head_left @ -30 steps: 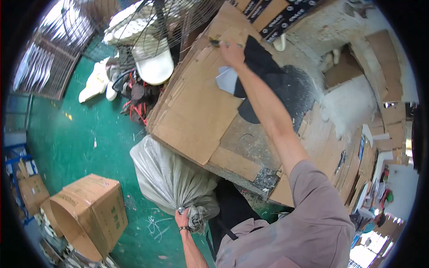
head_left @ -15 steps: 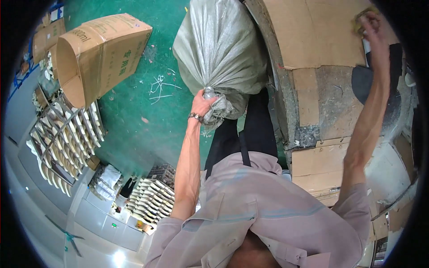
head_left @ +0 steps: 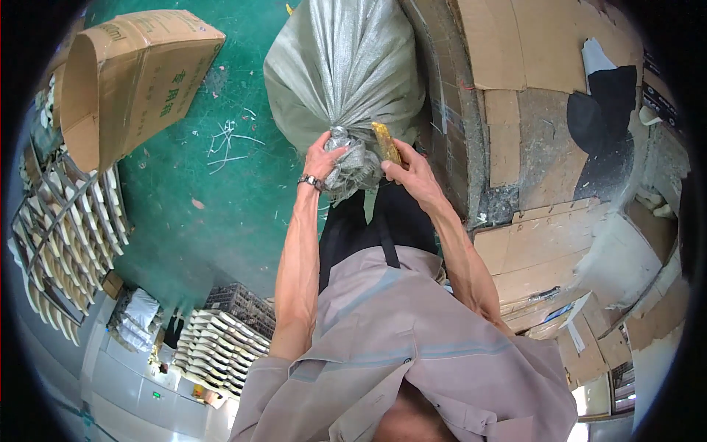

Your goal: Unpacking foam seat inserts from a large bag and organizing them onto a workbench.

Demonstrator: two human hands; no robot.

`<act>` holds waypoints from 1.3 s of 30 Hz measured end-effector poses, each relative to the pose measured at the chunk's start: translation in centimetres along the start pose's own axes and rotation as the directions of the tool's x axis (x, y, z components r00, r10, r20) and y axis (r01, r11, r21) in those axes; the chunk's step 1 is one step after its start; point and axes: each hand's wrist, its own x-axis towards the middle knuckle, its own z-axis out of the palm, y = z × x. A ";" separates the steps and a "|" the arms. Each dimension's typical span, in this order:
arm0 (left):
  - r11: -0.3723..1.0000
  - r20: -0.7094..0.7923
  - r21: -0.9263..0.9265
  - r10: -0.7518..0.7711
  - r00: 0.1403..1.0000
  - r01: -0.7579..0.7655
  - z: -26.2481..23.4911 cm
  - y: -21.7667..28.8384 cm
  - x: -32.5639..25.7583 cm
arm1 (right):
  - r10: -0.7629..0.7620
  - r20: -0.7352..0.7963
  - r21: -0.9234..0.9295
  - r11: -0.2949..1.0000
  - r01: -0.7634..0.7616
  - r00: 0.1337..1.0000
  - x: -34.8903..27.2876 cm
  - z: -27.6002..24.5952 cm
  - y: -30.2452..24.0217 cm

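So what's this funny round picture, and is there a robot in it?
No robot here, just a person in a pinkish-grey shirt. The round, bendy view comes from a wide camera worn on the person's head, looking down. The bare left hand has its grip on the gathered neck of a big, grey-green woven sack. The bare right hand holds a narrow yellow thing beside it; I can't tell exactly what it is. On the brown cardboard-covered workbench, to the right, lie flat black pieces and a small flat white piece.
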 end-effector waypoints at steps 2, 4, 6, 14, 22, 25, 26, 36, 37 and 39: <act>1.000 0.001 -0.011 0.014 1.000 -0.014 -0.1 -0.7 0.3 | -0.080 -0.071 -0.052 0.996 0.076 0.994 0.5 0.8 1.8; 1.000 -0.001 -0.020 0.022 1.000 -0.022 -0.3 -1.3 0.2 | -0.158 -0.134 -0.104 0.984 0.145 0.978 0.8 1.3 2.8; 0.997 -0.028 0.056 0.059 0.998 -0.058 -0.6 -1.8 0.2 | -0.154 -0.084 -0.215 0.968 0.133 0.985 1.1 1.7 3.1; 0.989 0.004 0.123 -0.080 0.997 0.079 -0.6 -1.7 0.5 | -0.312 -0.074 -0.480 0.844 0.240 0.947 0.2 1.7 3.6; 0.963 0.170 -0.082 -0.239 0.956 0.255 -1.3 -1.2 0.7 | -0.202 -0.131 -0.421 0.898 0.130 0.970 -0.7 2.5 0.0; 0.961 0.154 -0.075 -0.251 0.956 0.265 -0.8 -1.6 1.0 | -0.173 -0.066 -0.034 0.985 0.171 0.983 0.3 1.6 0.7; 0.961 0.152 -0.079 -0.252 0.956 0.265 -0.7 -2.0 1.1 | -0.153 -0.049 -0.042 0.988 0.151 0.987 0.8 1.4 0.8; 0.965 0.178 -0.164 -0.176 0.968 0.206 -1.0 -5.0 1.6 | 0.043 0.080 0.441 0.894 -0.074 0.996 -0.5 2.7 -0.2; 0.976 0.167 -0.118 -0.164 0.972 0.185 -0.8 -4.7 1.6 | 0.043 0.073 0.440 0.895 -0.071 0.996 -0.8 2.3 0.2; 0.966 0.211 -0.168 -0.160 0.964 0.197 -0.8 -4.2 1.1 | 0.003 0.006 0.355 0.935 -0.004 1.000 -1.2 1.6 1.0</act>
